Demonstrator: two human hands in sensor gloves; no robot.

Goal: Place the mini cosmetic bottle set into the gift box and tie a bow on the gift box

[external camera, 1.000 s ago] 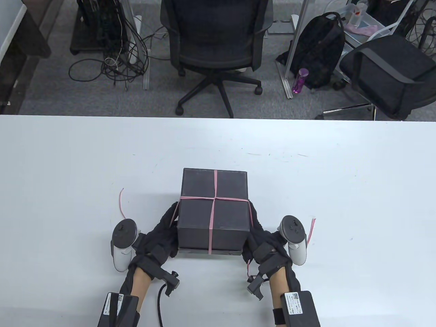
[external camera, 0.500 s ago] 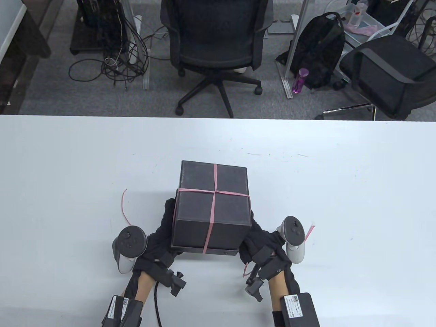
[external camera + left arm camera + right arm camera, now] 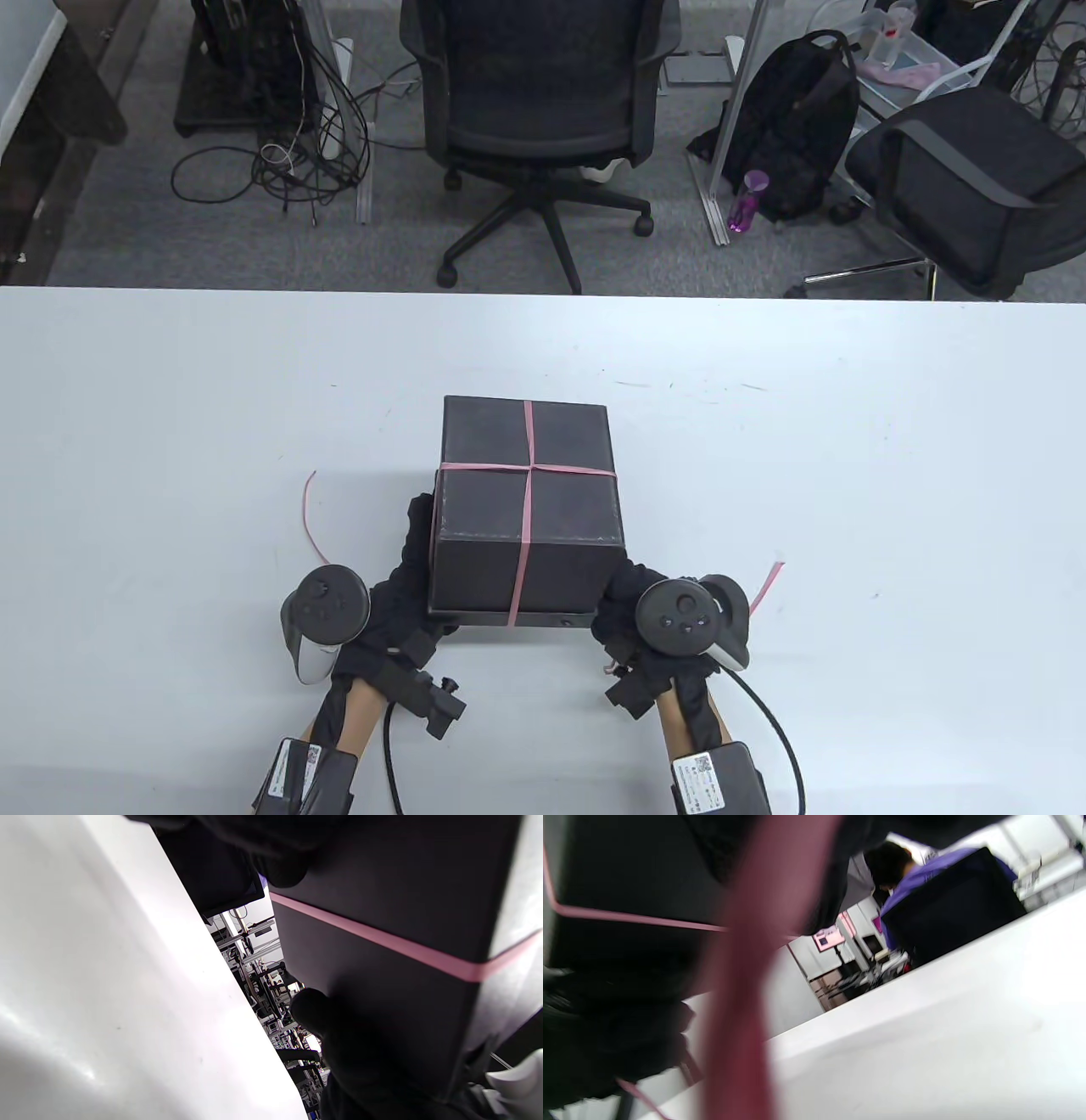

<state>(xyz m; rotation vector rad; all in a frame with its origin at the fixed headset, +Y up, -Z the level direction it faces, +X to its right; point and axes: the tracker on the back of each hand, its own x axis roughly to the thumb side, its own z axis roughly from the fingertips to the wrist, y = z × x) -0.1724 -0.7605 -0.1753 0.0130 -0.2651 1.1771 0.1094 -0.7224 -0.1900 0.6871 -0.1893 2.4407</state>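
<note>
A black gift box (image 3: 526,501) with a thin pink ribbon (image 3: 528,467) crossed over its lid is tipped up, its near edge raised toward me. My left hand (image 3: 399,586) grips its left side, the fingers reaching along the wall. My right hand (image 3: 628,603) holds the lower right corner, mostly hidden beneath the box. In the left wrist view the thumb (image 3: 314,1014) presses the gift box (image 3: 382,899) under the ribbon (image 3: 382,942). A blurred ribbon (image 3: 742,984) strand crosses the right wrist view beside the gift box (image 3: 628,870). The bottles are not visible.
Loose ribbon ends trail on the white table (image 3: 848,475), one left (image 3: 307,509) and one right (image 3: 764,586). Office chairs (image 3: 543,110) and a backpack (image 3: 797,127) stand beyond the far edge. A person sits in the distance in the right wrist view.
The box has tipped further and shifted slightly away and left. My right hand has rolled so its tracker faces up and has slid under the corner. The left hand has stayed on the side.
</note>
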